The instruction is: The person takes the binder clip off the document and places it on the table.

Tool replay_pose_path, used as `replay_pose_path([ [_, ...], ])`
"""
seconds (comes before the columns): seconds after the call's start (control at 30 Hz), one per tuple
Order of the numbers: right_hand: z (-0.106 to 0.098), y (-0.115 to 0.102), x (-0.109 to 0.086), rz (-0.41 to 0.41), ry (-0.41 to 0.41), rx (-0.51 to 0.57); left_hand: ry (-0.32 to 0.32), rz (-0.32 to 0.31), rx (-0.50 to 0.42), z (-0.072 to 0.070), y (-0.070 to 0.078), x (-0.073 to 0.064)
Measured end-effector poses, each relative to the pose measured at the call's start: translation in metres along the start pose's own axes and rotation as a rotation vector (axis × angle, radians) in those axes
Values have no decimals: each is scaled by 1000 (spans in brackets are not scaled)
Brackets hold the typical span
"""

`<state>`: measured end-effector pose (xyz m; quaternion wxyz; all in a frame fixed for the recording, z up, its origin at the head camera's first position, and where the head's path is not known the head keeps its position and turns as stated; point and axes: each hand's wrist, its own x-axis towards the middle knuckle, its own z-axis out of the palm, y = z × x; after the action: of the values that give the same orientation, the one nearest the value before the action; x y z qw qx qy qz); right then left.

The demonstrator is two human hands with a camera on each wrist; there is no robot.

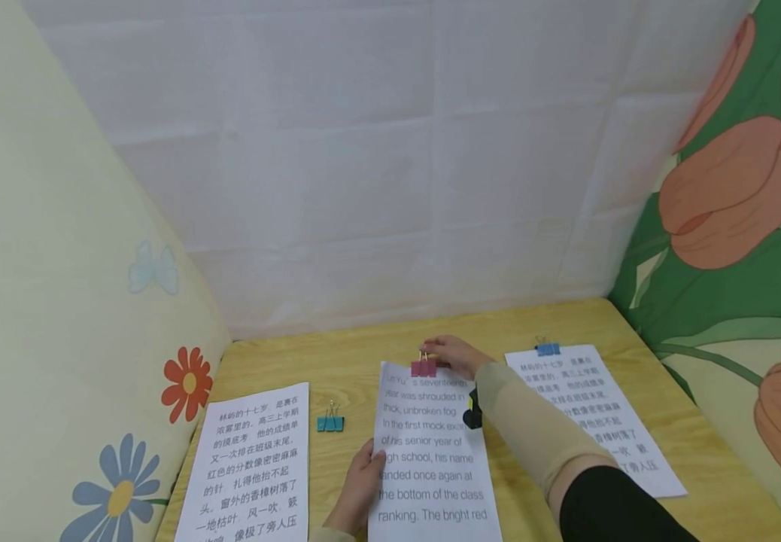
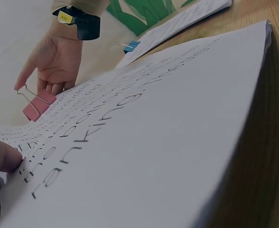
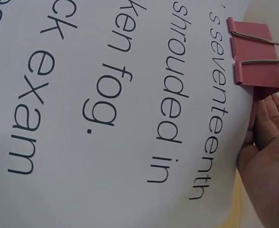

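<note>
A stack of paper printed with English text is tilted up from the table in the head view. My left hand grips its left edge, thumb on the printed face; the fingers beneath are hidden. At the top edge sits a pink binder clip, clamped over the sheets with its wire handles upright. My right hand holds this clip from behind. In the left wrist view the right thumb meets a wire handle of the pink clip, while the other fingers curl behind it. Part of those fingers is hidden in the right wrist view.
Left of the stack lie a loose teal binder clip and a stack of Chinese-printed paper. On the right, under my forearm, is another Chinese-printed stack with a blue binder clip on top. A white cloth hangs behind the wooden table.
</note>
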<state>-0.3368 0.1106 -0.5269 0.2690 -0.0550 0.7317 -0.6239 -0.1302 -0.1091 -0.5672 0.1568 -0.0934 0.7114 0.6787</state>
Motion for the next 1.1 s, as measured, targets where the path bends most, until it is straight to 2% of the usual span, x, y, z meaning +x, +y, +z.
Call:
replay_pose_path([
  [0.13, -3, 1, -1, 9, 9, 2, 5, 1, 14, 0, -2, 2],
  [0.33, -5, 3, 1, -3, -1, 78, 2, -2, 12, -1, -6, 3],
  [0.53, -3, 1, 0, -34, -5, 97, 5, -14, 1, -1, -4, 2],
  [0.9, 2, 1, 1, -39, -1, 154, 22, -28, 10, 3, -1, 2],
  [1.1, 3, 6, 2, -86, -26, 157, 39, -38, 11, 4, -2, 0],
])
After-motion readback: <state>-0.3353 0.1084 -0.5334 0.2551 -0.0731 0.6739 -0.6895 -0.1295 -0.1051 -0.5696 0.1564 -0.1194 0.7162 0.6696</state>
